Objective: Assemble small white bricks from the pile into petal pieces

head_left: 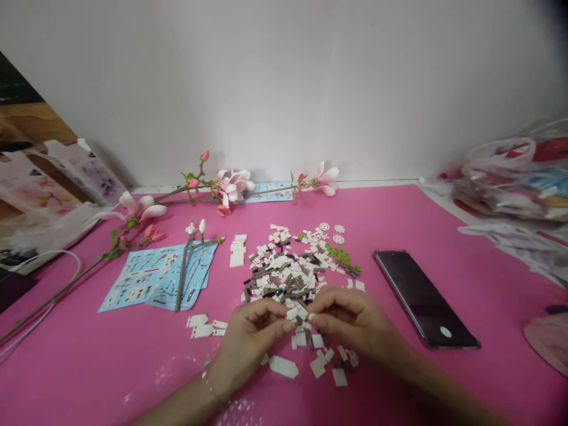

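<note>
My left hand (251,334) and right hand (350,322) were closed, pinching a small white brick (291,313) between them, just above the loose pile of bricks (288,272) on the pink mat (133,367), with the phone (426,299) to my right.

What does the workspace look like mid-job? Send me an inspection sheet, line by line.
Surface: bright pink flat mat.
Job's things: small white plastic bricks pinched between the fingertips; heap of white and brown plastic bricks beyond.
Clutter: black glossy smartphone right of the heap; blue printed paper sheet at left; pink-and-white magnolia branch near the wall.
Hands: left hand and right hand meet over the scattered bricks.
Cables: thin white cable at far left.
Surroundings: plain white wall; plastic bags at right.
</note>
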Available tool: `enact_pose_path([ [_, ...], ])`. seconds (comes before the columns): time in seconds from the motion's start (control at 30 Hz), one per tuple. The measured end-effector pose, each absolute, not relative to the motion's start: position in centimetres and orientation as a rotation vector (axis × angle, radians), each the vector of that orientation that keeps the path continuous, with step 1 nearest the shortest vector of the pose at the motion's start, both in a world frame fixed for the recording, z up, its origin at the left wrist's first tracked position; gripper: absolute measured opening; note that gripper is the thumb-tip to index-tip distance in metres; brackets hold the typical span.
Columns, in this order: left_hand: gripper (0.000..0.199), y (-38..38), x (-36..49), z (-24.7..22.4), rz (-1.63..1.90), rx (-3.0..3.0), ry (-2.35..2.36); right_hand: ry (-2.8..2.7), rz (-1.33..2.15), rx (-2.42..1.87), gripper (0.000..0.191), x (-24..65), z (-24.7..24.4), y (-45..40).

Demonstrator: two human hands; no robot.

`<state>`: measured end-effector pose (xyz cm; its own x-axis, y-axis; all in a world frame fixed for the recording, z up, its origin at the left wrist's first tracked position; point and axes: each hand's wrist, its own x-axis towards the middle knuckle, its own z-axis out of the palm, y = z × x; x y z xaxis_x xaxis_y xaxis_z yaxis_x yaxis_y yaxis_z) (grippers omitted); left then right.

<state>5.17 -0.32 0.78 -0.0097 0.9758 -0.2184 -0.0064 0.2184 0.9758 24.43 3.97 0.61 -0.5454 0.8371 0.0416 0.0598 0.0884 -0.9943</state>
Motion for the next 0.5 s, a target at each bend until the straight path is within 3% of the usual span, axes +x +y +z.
enact_pose_path([
  [0.5, 0.009, -0.47, 5.13, 0.23, 1.024, 1.083, 1.255, -1.904, 1.252, -0.884, 0.003, 23.89, 0.78, 4.0],
])
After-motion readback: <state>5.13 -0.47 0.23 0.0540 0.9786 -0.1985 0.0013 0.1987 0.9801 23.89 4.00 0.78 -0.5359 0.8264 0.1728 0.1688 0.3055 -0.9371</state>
